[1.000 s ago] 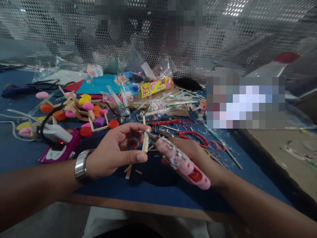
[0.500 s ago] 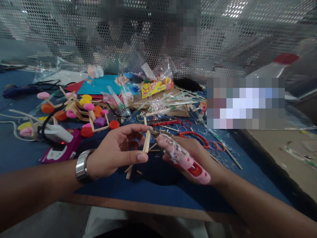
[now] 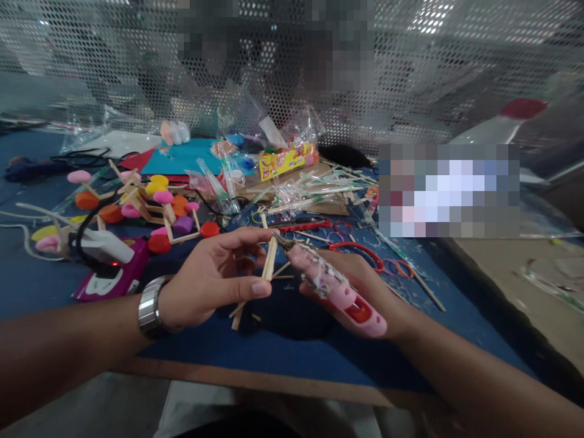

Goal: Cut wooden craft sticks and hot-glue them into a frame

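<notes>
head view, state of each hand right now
Left hand: closed, holding a wooden piece between thumb and fingers.
Right hand: grip closed around the pink glue gun.

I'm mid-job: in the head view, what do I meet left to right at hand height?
Purple box with a white plug → left hand → wooden piece → pink tool → loose thin stick → brown surface. The right hand overlaps the tool, so it's left out.

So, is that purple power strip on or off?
The purple power strip looks on: a red light glows beside the white plug.
</notes>
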{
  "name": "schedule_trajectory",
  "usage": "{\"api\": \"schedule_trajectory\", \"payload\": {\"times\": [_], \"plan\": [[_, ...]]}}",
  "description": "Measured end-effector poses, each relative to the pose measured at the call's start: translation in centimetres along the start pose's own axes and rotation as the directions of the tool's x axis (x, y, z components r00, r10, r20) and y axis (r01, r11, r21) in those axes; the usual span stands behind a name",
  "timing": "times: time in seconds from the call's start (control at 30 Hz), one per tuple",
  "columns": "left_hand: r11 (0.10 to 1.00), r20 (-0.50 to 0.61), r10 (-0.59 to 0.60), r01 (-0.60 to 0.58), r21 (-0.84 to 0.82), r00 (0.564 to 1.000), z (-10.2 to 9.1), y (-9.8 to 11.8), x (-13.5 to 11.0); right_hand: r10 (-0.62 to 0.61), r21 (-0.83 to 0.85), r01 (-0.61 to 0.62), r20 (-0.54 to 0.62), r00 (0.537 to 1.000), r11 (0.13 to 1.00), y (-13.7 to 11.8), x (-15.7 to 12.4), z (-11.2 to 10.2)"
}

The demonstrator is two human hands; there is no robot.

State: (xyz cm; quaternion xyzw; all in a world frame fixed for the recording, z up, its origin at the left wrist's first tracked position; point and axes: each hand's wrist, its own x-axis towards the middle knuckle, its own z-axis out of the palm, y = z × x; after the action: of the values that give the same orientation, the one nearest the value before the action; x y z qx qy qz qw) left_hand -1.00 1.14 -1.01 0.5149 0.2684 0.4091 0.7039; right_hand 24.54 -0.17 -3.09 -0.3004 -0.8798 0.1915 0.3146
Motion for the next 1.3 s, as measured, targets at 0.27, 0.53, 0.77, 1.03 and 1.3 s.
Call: {"api": "schedule_trajectory", "payload": {"times": [0.27, 0.53, 0.77, 1.03, 1.3], "plan": [[0.999, 0.011, 0.001, -0.001, 0.033, 1.0, 0.0, 0.0, 0.1, -0.035, 0.069, 0.032, 0.053, 0.998, 0.997, -0.9, 0.5, -0.3], [0.999, 0.012, 0.028, -0.028, 0.034, 1.0, 0.0, -0.1, 0.2, -0.128, 0.147, 0.12, 0.05, 0.99, 0.982, -0.5, 0.4, 0.0], [1.0, 0.008, -0.031, 0.031, 0.004, 0.999, 0.0, 0.0, 0.1, -0.054, 0.085, 0.053, 0.0, 0.999, 0.995, -0.6, 0.1, 0.1], [0.989, 0.167, -0.146, 0.145, 0.018, 0.975, 0.3, 0.3, 0.0, 0.16, 0.066, -0.148, -0.244, 0.956, 0.987, -0.8, 0.7, 0.0], [0.992, 0.346, -0.111, 0.085, 0.09, 0.932, 0.4, 0.1, 0.0, 0.123, 0.066, -0.116, -0.103, 0.987, 0.991, -1.6, 1.0, 0.2]]}}
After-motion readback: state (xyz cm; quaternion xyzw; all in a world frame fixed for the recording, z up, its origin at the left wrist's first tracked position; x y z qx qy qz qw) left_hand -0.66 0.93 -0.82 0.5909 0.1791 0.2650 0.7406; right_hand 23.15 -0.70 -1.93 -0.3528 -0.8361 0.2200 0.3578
